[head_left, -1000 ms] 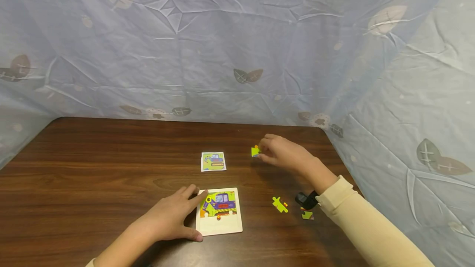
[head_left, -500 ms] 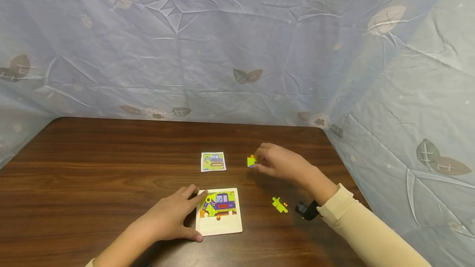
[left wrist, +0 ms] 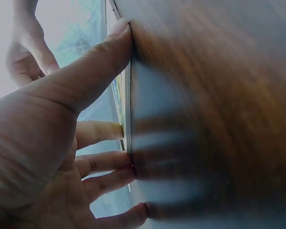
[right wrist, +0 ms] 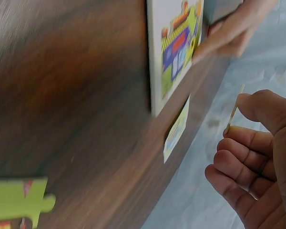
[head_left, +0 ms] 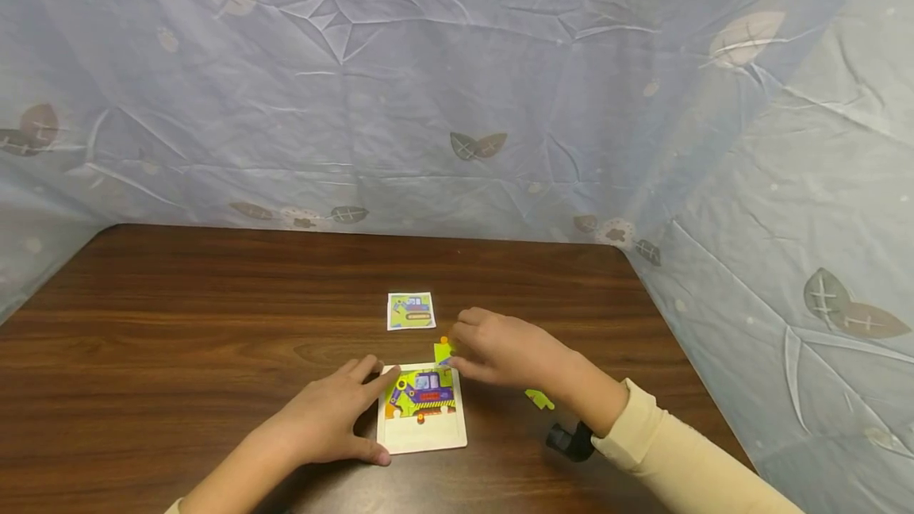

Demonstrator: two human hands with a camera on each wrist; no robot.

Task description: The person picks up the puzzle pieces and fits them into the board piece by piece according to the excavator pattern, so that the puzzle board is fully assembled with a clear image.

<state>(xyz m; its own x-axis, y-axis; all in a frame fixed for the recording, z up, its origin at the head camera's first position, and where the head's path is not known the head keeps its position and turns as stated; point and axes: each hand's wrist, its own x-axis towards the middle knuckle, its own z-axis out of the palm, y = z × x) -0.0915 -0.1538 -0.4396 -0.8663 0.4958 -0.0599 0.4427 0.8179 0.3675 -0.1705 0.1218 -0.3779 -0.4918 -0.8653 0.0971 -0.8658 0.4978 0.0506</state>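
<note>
My right hand (head_left: 503, 351) pinches a green jigsaw piece (head_left: 443, 350) with an orange knob, just above the far right corner of a white puzzle tray (head_left: 424, 440). In the right wrist view the piece is seen edge-on between thumb and index finger, off the table. The upper part of the tray holds joined pieces picturing a purple excavator (head_left: 427, 393); its lower strip is bare white. My left hand (head_left: 321, 415) rests against the tray's left side, thumb at the near corner and index fingertip on the far corner, fingers spread.
A small picture card (head_left: 410, 312) with the same excavator lies beyond the tray. One loose green piece (head_left: 539, 399) lies right of it, partly hidden by my right forearm. Fabric walls (head_left: 457, 101) stand behind the table (head_left: 214, 316) and at its sides.
My right hand has carried the green jigsaw piece leftward and nearer, from the far right to the tray's far right corner. The left hand and the tray stay put.
</note>
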